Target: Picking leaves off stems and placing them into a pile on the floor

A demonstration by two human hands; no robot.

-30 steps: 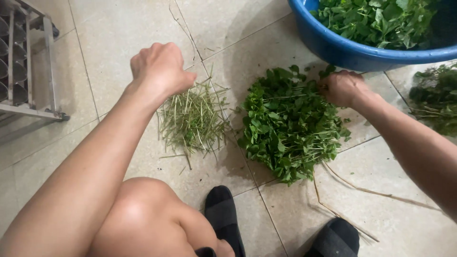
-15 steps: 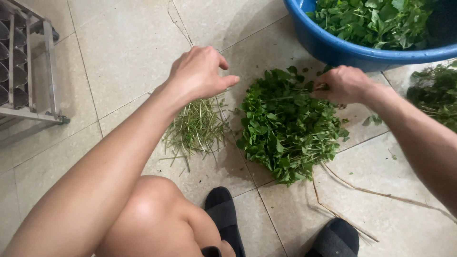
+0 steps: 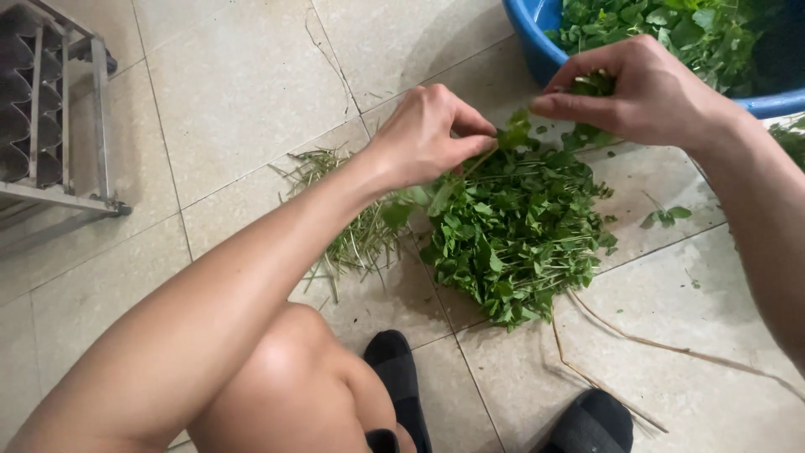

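A pile of green leafy herbs [image 3: 516,226] lies on the tiled floor in front of me. My left hand [image 3: 428,134] hovers over its upper left edge and pinches the stem of a leafy sprig [image 3: 513,134]. My right hand [image 3: 641,88] pinches the leafy top of the same sprig, just above the pile. Left of the pile, partly hidden by my left forearm, is a heap of bare stems [image 3: 352,226].
A blue basin [image 3: 537,38] full of greens stands at the top right. More greens [image 3: 788,138] lie at the right edge. A metal rack [image 3: 50,126] is at the far left. Long dry stalks [image 3: 637,344] lie on the floor by my dark-socked feet [image 3: 591,424].
My left hand left the heap of bare stems and moved right to the leafy pile. My right hand lifted up with a sprig, and both hands now hold it.
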